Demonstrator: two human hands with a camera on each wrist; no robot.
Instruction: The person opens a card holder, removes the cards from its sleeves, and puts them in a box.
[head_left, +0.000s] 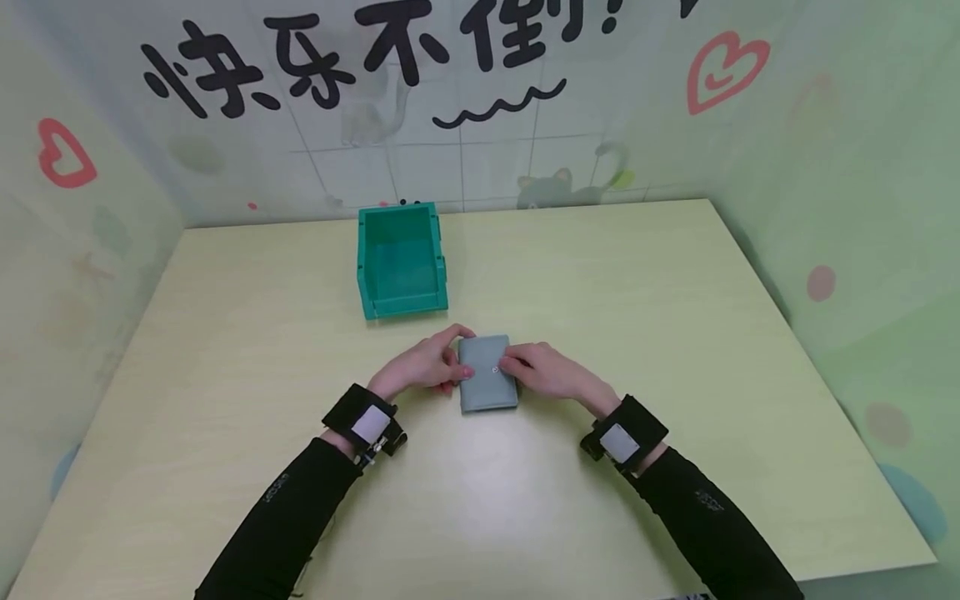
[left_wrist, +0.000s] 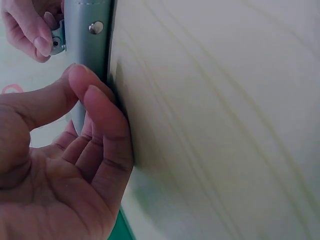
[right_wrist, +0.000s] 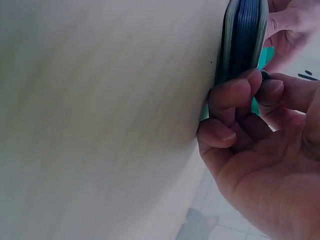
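Observation:
A small grey-blue card holder (head_left: 486,385) lies on the table in front of me, a metal snap stud (left_wrist: 96,27) on its face. My left hand (head_left: 429,363) grips its left edge, thumb on the cover and index finger at the far corner. At the opposite edge, my right hand (head_left: 551,372) pinches the closing strap (left_wrist: 58,42), whose snap is apart from the stud. The right wrist view shows the holder's dark layered inner sleeves (right_wrist: 246,37) between its covers. In that view, the right hand's fingertips cover most of the strap.
Beyond the hands, a green plastic bin (head_left: 405,305) stands toward the back of the pale wooden table (head_left: 600,283). Printed wall panels (head_left: 480,179) border the table at the back and both sides. Both wrists wear black bands (head_left: 636,427) with devices.

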